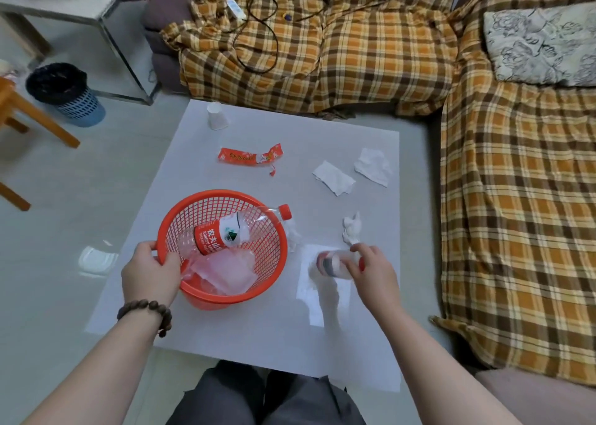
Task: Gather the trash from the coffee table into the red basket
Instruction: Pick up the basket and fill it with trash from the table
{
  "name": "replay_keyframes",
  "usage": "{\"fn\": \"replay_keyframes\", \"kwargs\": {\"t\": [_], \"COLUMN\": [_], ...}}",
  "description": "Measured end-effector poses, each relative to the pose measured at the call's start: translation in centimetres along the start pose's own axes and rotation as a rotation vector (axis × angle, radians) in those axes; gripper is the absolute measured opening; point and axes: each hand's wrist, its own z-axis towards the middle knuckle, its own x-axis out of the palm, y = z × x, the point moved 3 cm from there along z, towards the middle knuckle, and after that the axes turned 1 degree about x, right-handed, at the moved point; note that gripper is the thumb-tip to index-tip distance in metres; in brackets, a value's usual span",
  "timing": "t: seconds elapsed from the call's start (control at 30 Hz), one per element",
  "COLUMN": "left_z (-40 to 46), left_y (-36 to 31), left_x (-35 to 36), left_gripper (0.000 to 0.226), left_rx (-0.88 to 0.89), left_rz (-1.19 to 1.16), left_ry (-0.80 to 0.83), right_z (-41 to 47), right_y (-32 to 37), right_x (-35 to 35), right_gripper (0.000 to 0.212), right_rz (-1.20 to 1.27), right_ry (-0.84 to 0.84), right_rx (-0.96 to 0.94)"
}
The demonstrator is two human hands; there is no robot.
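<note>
Clear plastic, empty and light, the bottle (332,262) lies blurred on the near right of the bench (258,334); right hand (374,268) fingers seem closed on its cap end. It will dent and roll, so take the stiff neck. Left hand (150,271) grips the rim of the basket (225,299), near left; tissues (335,176) lie farther off.

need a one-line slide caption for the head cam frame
Left hand steadies the red basket, one bottle already inside; right hand grips a second bottle on the coffee table.
</note>
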Motion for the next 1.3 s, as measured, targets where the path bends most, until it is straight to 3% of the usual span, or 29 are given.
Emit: {"fn": "replay_keyframes", "kwargs": {"t": [0.13, 0.27, 0.4, 0.6, 0.87, 0.93, 1.1, 1.3], "left_z": [0.1, 0.1, 0.0, 0.2, 1.0, 1.4, 3.0, 3.9], "left_y": [-1.0, -2.2, -3.5, -5.1, -5.7, -5.4, -2.5, 2.1], "left_x": [0.3, 0.4, 0.2, -0.7, -1.4, -1.8, -3.4, -6.0], "left_gripper": [0.020, 0.013, 0.011, 0.007, 0.006, 0.006, 0.007, 0.005], "left_rx": [-0.026, -0.018, 0.020, 0.081, 0.076, 0.095, 0.035, -0.042], "left_rz": [-0.025, -0.042, -0.085, -0.145, -0.237, -0.214, -0.130, 0.005], "left_ry": [-0.014, 0.003, 0.029, 0.071, 0.084, 0.060, -0.047, -0.166], "right_z": [0.5, -0.6, -1.7, -2.3, -2.1, -1.8, -0.8, 4.1], "right_y": [5.1, 10.4, 14.6, 17.3, 18.5, 18.6, 18.0, 11.7], "right_x": [-6.4, -10.7, -10.2, -4.8, 2.7, 3.7, 4.9, 7.7], "right_gripper": [0.019, 0.019, 0.015, 0.008, 0.031, 0.039, 0.053, 0.052], "right_rz": [0.121, 0.231, 0.308, 0.261, -0.195, -0.215, -0.064, 0.018], "right_ry": [-0.299, -0.368, -0.174, 0.109, 0.174, 0.198, 0.232, 0.257], "right_rx": [-0.186, -0.381, -0.535, -0.600, -0.759, -0.777, -0.723, -0.440]}}
